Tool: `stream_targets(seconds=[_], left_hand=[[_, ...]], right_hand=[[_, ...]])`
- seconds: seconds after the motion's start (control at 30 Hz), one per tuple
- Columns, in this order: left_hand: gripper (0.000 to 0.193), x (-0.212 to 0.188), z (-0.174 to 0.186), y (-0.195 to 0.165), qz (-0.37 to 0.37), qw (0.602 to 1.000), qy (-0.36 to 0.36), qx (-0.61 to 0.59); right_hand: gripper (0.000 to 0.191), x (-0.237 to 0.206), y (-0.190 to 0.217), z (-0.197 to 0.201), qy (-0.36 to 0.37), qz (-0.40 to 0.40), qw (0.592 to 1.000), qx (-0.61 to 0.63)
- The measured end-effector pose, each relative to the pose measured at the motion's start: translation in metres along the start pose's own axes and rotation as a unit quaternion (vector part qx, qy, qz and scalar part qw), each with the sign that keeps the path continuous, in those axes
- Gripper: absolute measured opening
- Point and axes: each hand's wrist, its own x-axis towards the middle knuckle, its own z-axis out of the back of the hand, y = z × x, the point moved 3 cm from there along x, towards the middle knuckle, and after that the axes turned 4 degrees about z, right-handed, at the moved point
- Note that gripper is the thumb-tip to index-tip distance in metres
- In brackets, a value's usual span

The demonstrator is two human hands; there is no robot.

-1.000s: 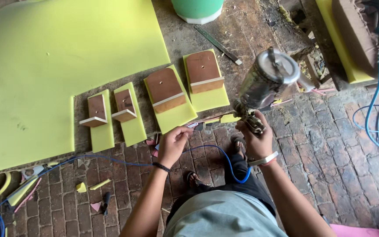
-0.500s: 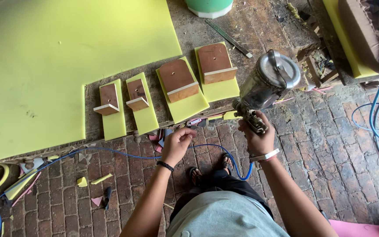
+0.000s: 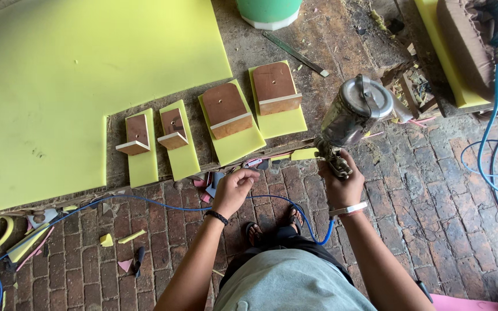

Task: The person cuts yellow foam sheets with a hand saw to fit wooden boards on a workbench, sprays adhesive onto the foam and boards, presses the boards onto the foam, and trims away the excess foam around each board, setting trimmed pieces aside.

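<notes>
My right hand [image 3: 342,185] grips the handle of a metal spray gun [image 3: 357,115] with a round steel cup, held just off the front edge of the worktable [image 3: 329,52]. A blue hose [image 3: 162,203] runs from the gun across the brick floor, and my left hand [image 3: 235,189] is curled around it near the table's edge. On the table lie several wooden blocks, each on its own strip of yellow-green foam: two small ones [image 3: 135,133] [image 3: 173,128] and two larger ones [image 3: 224,109] [image 3: 275,87].
A large yellow-green foam sheet [image 3: 82,80] covers the table's left. A green and white drum [image 3: 268,11] and a metal ruler [image 3: 295,53] lie at the back. Foam scraps [image 3: 116,239] litter the brick floor. Another blue hose [image 3: 491,138] loops at right.
The view has shifted a little, so the table sits lower in frame. My left hand has closed more tightly on the hose. The spray gun stays in my right hand.
</notes>
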Motion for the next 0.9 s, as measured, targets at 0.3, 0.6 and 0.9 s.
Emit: stream_targets(seconds=[0.3,0.6,0.9], left_hand=[[0.019,0.002,-0.005,0.013,-0.007,1.0,-0.007,-0.021],[0.019,0.004,-0.015,0.011,0.008,0.999,-0.02,-0.032],[0.021,-0.011,0.001,0.024,-0.003,0.999,-0.041,0.001]], right_hand=[[0.038,0.006,-0.001,0.0,0.072,0.001,0.995,0.071],[0.043,0.02,0.009,0.024,0.052,-0.01,0.998,-0.032],[0.044,0.006,0.003,-0.008,0.196,-0.051,0.977,0.069]])
